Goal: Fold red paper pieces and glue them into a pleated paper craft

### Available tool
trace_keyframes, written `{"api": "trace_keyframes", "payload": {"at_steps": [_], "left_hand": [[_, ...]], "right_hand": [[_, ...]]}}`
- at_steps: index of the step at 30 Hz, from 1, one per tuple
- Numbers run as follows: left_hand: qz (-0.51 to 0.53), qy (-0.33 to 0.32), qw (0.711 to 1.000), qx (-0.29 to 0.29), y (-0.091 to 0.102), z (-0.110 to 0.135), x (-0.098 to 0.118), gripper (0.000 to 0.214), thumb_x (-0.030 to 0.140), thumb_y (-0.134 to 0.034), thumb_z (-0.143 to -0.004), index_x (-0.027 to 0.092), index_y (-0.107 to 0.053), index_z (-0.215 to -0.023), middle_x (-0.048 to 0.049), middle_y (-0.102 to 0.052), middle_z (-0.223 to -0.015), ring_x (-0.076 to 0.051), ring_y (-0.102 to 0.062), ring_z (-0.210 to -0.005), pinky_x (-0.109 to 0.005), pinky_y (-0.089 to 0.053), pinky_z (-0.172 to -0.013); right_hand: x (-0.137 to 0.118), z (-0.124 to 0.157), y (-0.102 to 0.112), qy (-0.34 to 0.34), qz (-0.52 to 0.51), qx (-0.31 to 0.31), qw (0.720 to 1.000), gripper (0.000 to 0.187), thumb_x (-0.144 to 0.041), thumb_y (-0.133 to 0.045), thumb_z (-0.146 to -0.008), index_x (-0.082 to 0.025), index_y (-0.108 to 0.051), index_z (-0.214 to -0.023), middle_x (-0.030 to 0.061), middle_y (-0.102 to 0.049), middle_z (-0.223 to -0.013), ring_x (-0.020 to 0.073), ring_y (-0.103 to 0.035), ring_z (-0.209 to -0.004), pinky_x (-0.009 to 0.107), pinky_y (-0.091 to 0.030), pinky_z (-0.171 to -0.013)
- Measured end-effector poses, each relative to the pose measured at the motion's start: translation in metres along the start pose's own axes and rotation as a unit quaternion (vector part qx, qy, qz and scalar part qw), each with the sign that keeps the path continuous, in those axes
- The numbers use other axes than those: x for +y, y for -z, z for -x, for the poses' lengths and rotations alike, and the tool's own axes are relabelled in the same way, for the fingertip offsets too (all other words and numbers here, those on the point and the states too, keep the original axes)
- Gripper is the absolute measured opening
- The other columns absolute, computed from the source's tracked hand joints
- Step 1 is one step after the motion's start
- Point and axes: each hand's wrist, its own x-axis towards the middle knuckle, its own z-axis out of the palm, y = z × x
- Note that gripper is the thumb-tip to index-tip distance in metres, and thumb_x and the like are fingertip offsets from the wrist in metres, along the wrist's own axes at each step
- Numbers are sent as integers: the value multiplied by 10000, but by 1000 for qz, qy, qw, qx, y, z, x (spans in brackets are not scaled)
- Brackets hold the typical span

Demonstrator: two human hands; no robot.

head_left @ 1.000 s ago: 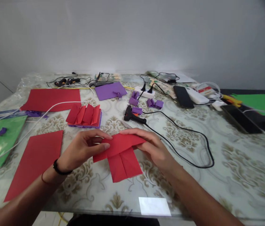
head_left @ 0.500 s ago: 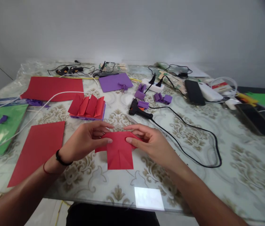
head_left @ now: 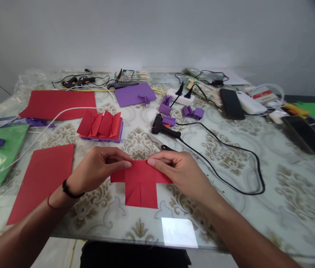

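Note:
A folded piece of red paper (head_left: 141, 186), shaped like a broad T with creases in its lower flap, is held just above the table's front part. My left hand (head_left: 104, 163) pinches its upper left edge, thumb in front and fingers behind. At the upper right edge my right hand (head_left: 174, 167) grips it the same way. Just beyond the right hand lie scissors (head_left: 160, 143), their handles partly hidden, and a black glue gun (head_left: 164, 128). Folded red paper pieces (head_left: 100, 124) rest on purple ones behind the left hand.
Red sheets (head_left: 42, 178) lie at left, near a green pack (head_left: 3, 152). A white cable (head_left: 70, 109) crosses that side. Folded purple pieces (head_left: 193, 112) and a power strip (head_left: 183, 97) stand behind the glue gun, whose black cord (head_left: 246, 149) loops rightward. Phones (head_left: 231, 104) lie at right.
Both hands have come down slightly with the red paper, and its side arms now spread flatter. More of the scissors shows beyond my right hand. The view has shifted a little.

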Motion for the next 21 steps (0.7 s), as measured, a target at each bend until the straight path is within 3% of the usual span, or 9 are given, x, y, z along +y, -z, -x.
{"api": "trace_keyframes", "payload": {"at_steps": [8, 11, 17, 21], "left_hand": [[-46, 37, 996, -70, 1, 2, 9, 210, 365, -768, -903, 219, -865, -1018, -41, -849, -890, -168, -749, -757, -198, -519, -600], [-65, 24, 993, -100, -4, 2, 12, 204, 356, -716, -944, 217, -863, -974, -17, -842, -876, -146, -719, -746, -197, -502, -625], [-107, 0, 992, -68, -4, 6, 12, 241, 385, -696, -959, 202, -849, -920, -7, -817, -827, -151, -681, -741, -215, -476, -619], [-120, 14, 987, -107, 1, 6, 12, 250, 393, -684, -960, 203, -846, -938, -17, -833, -874, -166, -702, -765, -232, -493, -646]], "right_hand": [[-7, 6, -1, 22, 42, -4, 999, 151, -341, -731, -916, -247, -839, -869, 5, -844, -854, 182, -764, -755, 266, -561, -667], [-7, 8, -5, 23, 49, -20, 998, 154, -333, -719, -927, -251, -838, -870, 3, -846, -865, 177, -755, -744, 266, -562, -657], [-5, 8, -4, 4, 39, -33, 999, 162, -359, -717, -929, -258, -843, -919, 10, -852, -909, 190, -760, -792, 283, -570, -691], [-6, 6, 0, -3, 55, -34, 998, 178, -359, -708, -920, -252, -841, -870, 11, -838, -839, 185, -726, -725, 284, -532, -638]]}}
